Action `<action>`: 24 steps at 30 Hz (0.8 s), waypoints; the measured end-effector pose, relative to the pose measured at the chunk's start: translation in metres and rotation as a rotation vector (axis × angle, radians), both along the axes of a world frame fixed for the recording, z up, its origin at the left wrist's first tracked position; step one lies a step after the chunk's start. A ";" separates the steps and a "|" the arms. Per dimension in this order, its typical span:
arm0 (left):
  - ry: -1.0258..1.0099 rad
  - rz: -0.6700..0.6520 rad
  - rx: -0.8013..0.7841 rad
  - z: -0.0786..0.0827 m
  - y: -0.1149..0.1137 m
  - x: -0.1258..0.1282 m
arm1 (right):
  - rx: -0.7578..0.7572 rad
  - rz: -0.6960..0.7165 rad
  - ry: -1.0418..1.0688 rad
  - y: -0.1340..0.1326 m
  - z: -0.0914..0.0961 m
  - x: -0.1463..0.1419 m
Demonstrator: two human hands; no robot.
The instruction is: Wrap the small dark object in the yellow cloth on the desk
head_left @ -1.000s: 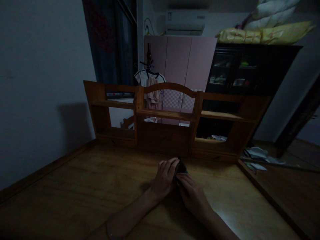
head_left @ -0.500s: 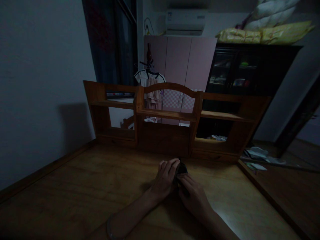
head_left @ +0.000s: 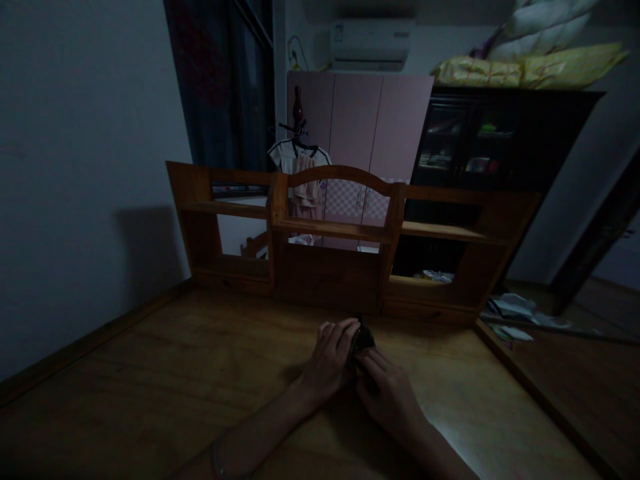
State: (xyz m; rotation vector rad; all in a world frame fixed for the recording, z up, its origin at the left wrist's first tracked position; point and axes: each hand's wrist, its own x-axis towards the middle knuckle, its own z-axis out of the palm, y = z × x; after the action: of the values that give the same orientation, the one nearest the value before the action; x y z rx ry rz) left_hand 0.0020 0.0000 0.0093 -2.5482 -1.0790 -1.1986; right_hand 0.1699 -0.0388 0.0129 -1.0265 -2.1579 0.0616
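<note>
A small dark object (head_left: 365,338) sits between my two hands, low over the wooden tabletop (head_left: 200,360). Its kind cannot be made out in the dim light; it looks black, with a rounded upper part. Wrapped round its left side is my left hand (head_left: 330,353), fingers bent over the top. From the right, my right hand (head_left: 387,387) grips its near side with curled fingers. Both palms and most of the object's lower part are hidden. A thin bracelet (head_left: 217,460) circles my left wrist.
A wooden shelf unit (head_left: 333,230) with open compartments stands along the far edge. The wall (head_left: 90,200) borders the left side. A raised wooden rim (head_left: 530,390) runs down the right, with papers (head_left: 515,307) beyond it. Behind are pink wardrobes (head_left: 355,120) and a dark cabinet (head_left: 535,140).
Hardly anything differs. Both hands keep their hold on the dark object in the same spot, with only a slight shift of the right fingers.
</note>
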 end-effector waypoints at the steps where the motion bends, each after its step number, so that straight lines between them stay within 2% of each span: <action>1: 0.005 -0.002 -0.002 0.000 0.000 0.000 | -0.004 -0.002 0.000 0.000 0.000 0.000; 10: 0.048 -0.014 -0.003 0.002 -0.001 -0.002 | -0.051 -0.036 -0.007 -0.005 -0.001 -0.004; 24: 0.028 -0.011 0.004 0.004 -0.002 -0.002 | -0.017 -0.009 -0.001 -0.006 0.001 -0.004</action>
State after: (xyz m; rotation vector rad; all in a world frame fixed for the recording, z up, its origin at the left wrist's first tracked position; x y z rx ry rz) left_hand -0.0004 -0.0021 0.0137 -2.5639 -1.0569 -1.1621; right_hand 0.1656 -0.0444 0.0143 -1.0455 -2.1574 0.0752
